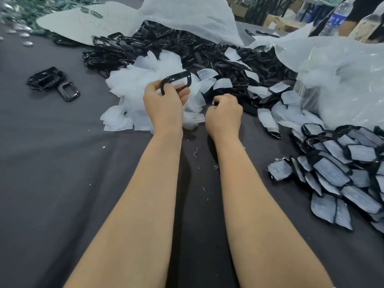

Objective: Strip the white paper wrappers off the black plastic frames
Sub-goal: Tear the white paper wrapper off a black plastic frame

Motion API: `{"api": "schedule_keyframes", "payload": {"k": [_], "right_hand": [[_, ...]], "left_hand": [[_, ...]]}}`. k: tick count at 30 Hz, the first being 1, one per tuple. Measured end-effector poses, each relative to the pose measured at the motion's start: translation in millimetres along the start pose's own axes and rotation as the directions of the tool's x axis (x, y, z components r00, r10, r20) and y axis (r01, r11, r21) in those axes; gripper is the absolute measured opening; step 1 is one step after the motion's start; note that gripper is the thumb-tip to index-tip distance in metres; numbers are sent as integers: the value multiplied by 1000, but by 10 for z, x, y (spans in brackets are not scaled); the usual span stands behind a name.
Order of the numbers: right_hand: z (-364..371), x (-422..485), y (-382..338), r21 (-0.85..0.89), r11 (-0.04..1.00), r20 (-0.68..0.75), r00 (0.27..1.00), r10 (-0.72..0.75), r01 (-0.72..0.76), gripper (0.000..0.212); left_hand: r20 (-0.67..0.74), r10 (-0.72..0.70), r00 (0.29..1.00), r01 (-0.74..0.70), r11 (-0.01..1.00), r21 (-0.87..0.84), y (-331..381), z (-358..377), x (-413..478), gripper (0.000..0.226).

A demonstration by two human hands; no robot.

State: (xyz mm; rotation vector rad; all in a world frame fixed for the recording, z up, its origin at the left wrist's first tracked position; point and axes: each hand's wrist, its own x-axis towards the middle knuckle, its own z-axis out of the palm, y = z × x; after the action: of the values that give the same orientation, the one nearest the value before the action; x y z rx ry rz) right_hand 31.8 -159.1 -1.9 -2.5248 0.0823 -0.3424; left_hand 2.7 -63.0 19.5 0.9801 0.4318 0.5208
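My left hand (164, 102) grips a bare black plastic frame (176, 79), held up over a heap of stripped white paper wrappers (135, 84). My right hand (223, 115) is curled into a fist just to the right, low over the cloth; whether it pinches a wrapper I cannot tell. A stack of frames still covered in white paper (340, 173) lies at the right. A large pile of bare black frames (178, 48) fills the middle back.
The dark grey cloth table (62, 163) carries a few bare frames (52, 82) at the left. Big white plastic bags (342, 80) rise at the right and back. Bottles (336, 17) stand at the far right corner. Small scraps dot the cloth near my forearms.
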Motion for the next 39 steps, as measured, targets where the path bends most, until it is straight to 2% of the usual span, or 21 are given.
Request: {"api": "schedule_keyframes", "payload": {"k": [2,3,5,8,12,17,20,24,27,29,31,33,36,39], "right_hand": [[-8,-24,-31,82,997,-98,995,-2,10,35],[-4,-35,-63,82,996,-102,994,-27,35,33],[24,-36,-138,32,997,-24,997,-75,76,34],[103,-41,-216,-84,995,106,993,-52,61,40],[91,-17,-165,-41,999,-48,999,24,-26,36],[106,2,-78,-186,979,29,996,89,-82,38],[81,53,-39,-125,989,-20,997,81,-83,37],[8,46,48,141,988,-138,986,89,-70,29],[-61,-22,45,476,874,-181,962,203,-95,20],[-129,-62,41,662,736,-113,952,284,-141,14],[-190,-109,46,791,586,-5,956,294,-176,20],[-239,-178,44,865,461,79,960,268,-199,23],[-272,-296,40,889,409,126,967,220,-208,16],[-275,-404,26,906,361,164,970,182,-221,19]], "left_hand": [[3,19,1000,-19,1000,-18,45,-7,12,20],[3,22,1000,-22,1000,-21,62,-7,14,20],[1,23,1000,-23,1000,-13,86,-6,11,19],[-3,22,1000,-22,1000,5,101,-14,9,18],[6,22,1000,-22,999,23,104,-19,13,19],[66,12,998,-17,996,83,50,54,-21,16],[91,2,996,-13,993,114,21,63,-43,20],[104,-29,994,15,991,136,-6,52,-63,22],[116,-61,991,43,987,155,-21,46,-99,22],[124,-75,989,51,982,184,-28,25,-134,23],[124,-77,989,50,976,212,-31,-15,-161,24],[122,-79,989,49,972,230,-33,-63,-192,24],[135,-87,987,54,970,236,-50,-125,-255,21],[159,-90,983,51,972,230,-75,-162,-309,16]]}}
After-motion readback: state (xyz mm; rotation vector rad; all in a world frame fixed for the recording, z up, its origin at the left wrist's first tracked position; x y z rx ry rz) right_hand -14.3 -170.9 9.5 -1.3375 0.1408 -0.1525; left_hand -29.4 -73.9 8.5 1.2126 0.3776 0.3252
